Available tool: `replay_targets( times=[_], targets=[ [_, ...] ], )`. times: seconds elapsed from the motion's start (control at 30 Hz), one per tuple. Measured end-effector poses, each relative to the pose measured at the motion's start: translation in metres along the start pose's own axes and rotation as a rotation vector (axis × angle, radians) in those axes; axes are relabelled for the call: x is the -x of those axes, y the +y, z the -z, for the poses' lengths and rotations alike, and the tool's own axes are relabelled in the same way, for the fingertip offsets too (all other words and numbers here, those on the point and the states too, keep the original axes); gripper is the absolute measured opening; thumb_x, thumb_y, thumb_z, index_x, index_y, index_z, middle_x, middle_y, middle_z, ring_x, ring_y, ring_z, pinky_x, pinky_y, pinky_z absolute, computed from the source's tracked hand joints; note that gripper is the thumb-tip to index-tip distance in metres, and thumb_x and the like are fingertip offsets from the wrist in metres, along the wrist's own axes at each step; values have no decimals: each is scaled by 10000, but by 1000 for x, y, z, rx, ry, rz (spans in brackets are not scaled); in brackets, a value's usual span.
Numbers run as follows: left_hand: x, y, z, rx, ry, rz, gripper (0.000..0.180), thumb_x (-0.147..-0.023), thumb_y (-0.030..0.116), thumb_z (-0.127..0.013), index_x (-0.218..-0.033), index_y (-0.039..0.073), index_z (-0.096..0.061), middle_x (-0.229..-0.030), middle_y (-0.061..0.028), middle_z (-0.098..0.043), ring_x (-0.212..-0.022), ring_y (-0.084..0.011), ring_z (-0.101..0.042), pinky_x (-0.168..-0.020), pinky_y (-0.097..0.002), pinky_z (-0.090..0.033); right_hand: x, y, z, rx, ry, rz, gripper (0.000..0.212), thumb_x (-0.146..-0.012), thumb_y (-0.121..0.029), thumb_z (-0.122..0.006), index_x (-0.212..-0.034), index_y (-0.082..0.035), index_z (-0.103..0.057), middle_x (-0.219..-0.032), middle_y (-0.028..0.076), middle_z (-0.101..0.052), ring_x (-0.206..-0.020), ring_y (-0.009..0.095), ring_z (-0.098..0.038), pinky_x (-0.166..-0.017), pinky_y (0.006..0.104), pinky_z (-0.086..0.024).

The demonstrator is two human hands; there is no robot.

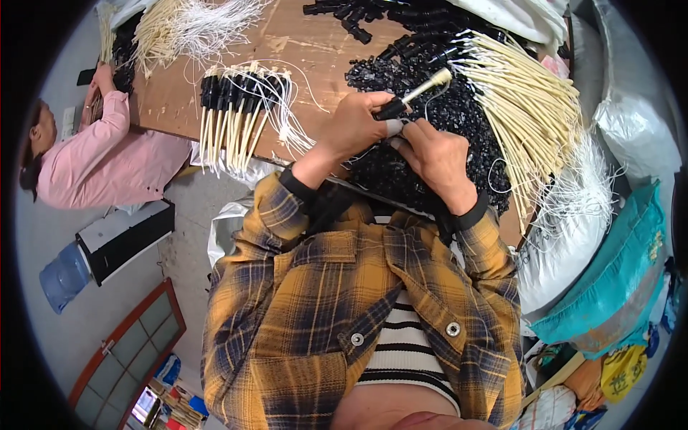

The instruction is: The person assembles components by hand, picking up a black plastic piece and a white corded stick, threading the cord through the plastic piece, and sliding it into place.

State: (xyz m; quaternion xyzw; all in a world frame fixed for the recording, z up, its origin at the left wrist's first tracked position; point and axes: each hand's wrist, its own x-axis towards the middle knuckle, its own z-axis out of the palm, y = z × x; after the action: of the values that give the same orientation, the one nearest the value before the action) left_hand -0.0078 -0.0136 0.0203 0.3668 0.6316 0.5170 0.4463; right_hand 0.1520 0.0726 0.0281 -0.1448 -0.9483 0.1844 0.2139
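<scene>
My left hand [358, 125] is closed round a black sleeve [390, 110] with a cream-coloured rod [430, 82] sticking out of it toward the upper right. A white covering is on my left thumb. Beside it, my right hand [438, 154] pinches close to the left thumb; what sits between its fingertips is too small to make out. Both hands are above a heap of small black plastic parts [466, 132]. Left of them lies a row of cream rods with black sleeves [233, 97], white cords trailing from it.
Cream rods [534, 107] lie fanned at the table's right, white cords [577, 186] hanging past the edge. More rods and cords [179, 32] and black sleeves [423, 18] occupy the far side. A co-worker in pink [111, 158] is at the left. Teal sack [609, 279] stands right.
</scene>
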Motion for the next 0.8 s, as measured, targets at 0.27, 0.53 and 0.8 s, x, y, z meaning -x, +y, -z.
replay_targets(
  times=[0.27,0.53,0.8],
  targets=[
    [3,-10,10,-648,163,-393,279,-726,17,-597,-988,95,-653,-786,-93,-608,-790,-312,-599,-666,-405,-472,5,7,-3,-150,105,-262,100,-815,-118,-673,-909,-92,-697,-626,96,-621,-524,193,-620,-504,297,-470],
    [4,-13,9,-829,116,-432,334,-718,-17,-585,-1014,119,-657,-846,-85,-610,-834,-300,-601,-700,-406,-486,0,8,-3,-132,100,-255,108,-798,-123,-681,-903,-102,-697,-628,88,-626,-523,209,-621,-501,298,-469],
    [6,-6,2,-740,58,-414,298,-736,26,-591,-1011,129,-645,-852,-70,-628,-852,-285,-615,-683,-408,-490,-3,2,-2,-273,42,-327,112,-832,-97,-659,-940,-67,-667,-646,119,-621,-560,270,-628,-516,343,-478]
  ],
)
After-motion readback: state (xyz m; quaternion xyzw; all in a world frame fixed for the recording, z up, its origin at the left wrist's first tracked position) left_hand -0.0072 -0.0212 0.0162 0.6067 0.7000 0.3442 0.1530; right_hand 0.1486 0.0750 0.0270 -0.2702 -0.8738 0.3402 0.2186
